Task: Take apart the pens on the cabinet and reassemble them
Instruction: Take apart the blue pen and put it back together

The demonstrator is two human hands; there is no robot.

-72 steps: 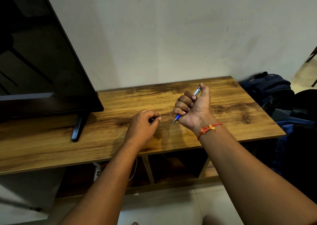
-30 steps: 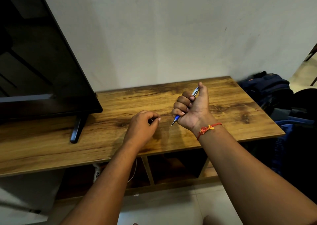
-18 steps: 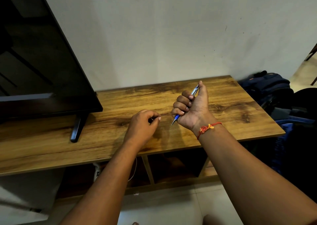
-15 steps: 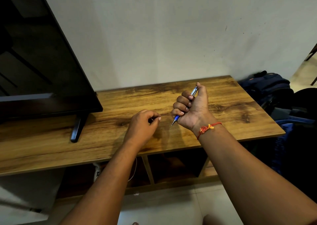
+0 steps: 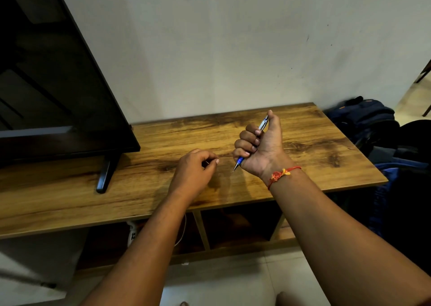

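My right hand grips a blue and clear pen in a fist above the wooden cabinet. The thumb lies over the pen's top end, and the blue grip and metal tip stick out below the little finger, pointing down-left. My left hand hovers just left of the tip with its fingers curled. It pinches a small thin part between thumb and fingers, mostly hidden. No other pen shows on the cabinet top.
A black TV stands on the cabinet's left half, its foot near my left hand. Dark bags lie on the floor at the right. Open shelves and a white cable sit under the top.
Both hands stay in place. Only my right thumb shifts slightly up and down on the pen's top end.
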